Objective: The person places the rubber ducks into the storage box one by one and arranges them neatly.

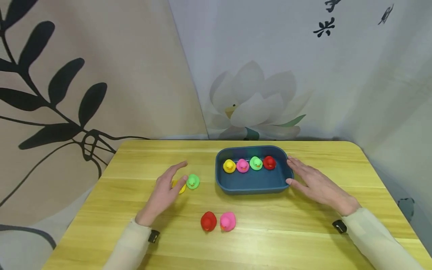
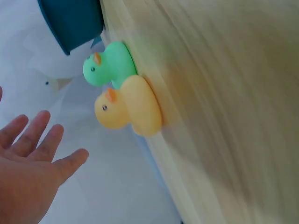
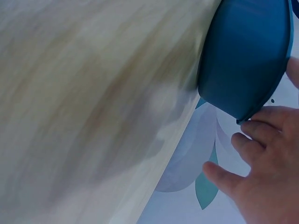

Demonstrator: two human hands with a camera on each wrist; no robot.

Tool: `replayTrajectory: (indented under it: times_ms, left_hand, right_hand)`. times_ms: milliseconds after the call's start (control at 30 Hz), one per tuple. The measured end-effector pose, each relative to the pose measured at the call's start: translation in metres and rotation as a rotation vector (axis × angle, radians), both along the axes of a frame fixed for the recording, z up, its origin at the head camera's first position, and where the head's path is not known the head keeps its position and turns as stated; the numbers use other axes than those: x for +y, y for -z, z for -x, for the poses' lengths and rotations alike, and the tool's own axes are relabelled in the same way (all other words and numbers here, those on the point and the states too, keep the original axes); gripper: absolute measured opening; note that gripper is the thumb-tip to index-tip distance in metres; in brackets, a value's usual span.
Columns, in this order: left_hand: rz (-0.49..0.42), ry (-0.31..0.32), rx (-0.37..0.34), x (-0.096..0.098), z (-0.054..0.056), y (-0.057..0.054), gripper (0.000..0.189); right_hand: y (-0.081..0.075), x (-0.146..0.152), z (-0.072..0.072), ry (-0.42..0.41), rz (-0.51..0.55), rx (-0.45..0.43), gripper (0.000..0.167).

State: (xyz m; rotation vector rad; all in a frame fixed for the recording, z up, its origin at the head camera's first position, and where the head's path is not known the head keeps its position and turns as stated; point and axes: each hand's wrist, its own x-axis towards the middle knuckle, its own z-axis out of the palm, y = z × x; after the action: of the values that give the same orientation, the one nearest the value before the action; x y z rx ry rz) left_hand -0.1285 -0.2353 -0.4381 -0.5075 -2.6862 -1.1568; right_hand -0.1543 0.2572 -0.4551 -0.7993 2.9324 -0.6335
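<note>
My left hand [image 1: 163, 193] hovers with fingers spread over a yellow rubber duck [image 1: 182, 189], partly hiding it in the head view. Beside that duck sits a green one [image 1: 193, 182]; the left wrist view shows both upright, apart from the hand [image 2: 30, 172]. At the right end of a dark blue tray [image 1: 253, 183], my right hand [image 1: 315, 183] touches the rim with extended fingers. Inside the tray, a yellow duck [image 1: 229, 166], a pink duck [image 1: 242, 165], a green duck [image 1: 256, 163] and a red duck [image 1: 269, 163] stand in a row.
A red duck [image 1: 208, 221] and a pink duck [image 1: 228, 221] sit side by side nearer me on the wooden table [image 1: 287, 232]. Behind the table's far edge hangs a printed curtain [image 1: 148, 75] with leaves and a flower.
</note>
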Motion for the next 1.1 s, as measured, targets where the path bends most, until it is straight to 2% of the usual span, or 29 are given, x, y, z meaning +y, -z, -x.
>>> replayTrajectory:
  times_ms: [133,467,633,967,1100]
  left_hand:
    - [-0.043,-0.011,-0.005,-0.013,-0.002,0.002,0.044]
    - [-0.074,-0.014,-0.149,-0.038,-0.002,0.016,0.039]
    - [-0.08,-0.036,-0.19,-0.048,-0.001,0.021,0.039]
    - [-0.011,-0.064,-0.233,-0.05,0.002,0.026,0.04]
    - [0.022,-0.067,-0.221,-0.047,0.005,0.027,0.034]
  right_hand:
    - [0.0,0.0,0.001,0.003,0.002,-0.008,0.077]
    - [0.001,0.001,0.0,0.012,0.012,-0.015,0.077]
    - [0.001,0.0,0.0,0.004,0.014,-0.003,0.076]
    - [0.001,0.0,-0.001,0.015,0.014,-0.022,0.076]
    - [0.0,0.001,-0.002,0.016,0.011,-0.018,0.077]
